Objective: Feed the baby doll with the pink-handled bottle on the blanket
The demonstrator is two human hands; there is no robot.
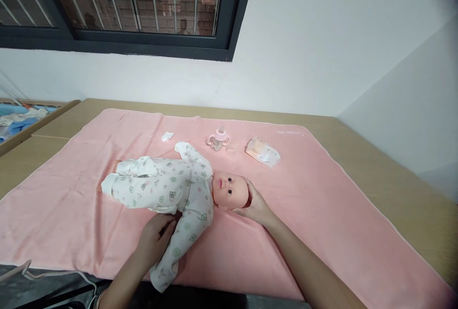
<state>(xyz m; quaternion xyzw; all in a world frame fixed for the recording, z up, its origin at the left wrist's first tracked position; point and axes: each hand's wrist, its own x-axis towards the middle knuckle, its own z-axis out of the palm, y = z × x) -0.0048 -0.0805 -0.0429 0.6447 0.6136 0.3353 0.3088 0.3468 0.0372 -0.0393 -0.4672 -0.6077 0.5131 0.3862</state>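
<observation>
A baby doll (171, 187) in a white printed sleepsuit lies on its back on the pink blanket (304, 213) that covers most of the surface (375, 166), its head toward the right edge and its feet toward the left. The right hand (255, 206) cups the far side of the doll's bare head, fingers curled around it; the palm is hidden behind the head. The left hand (155, 237) lies on the doll's near sleeve, near the front edge, with its fingertips tucked under the torso and out of sight, so whether it grips the cloth or only presses it cannot be told. The sleeve's end hangs at the front edge. Toward the back edge stand a small pink-lidded bottle (218, 139), a crumpled plastic packet (263, 151) just right of it, perhaps wipes, and a small white scrap (167, 136) to the left, too small to identify.
</observation>
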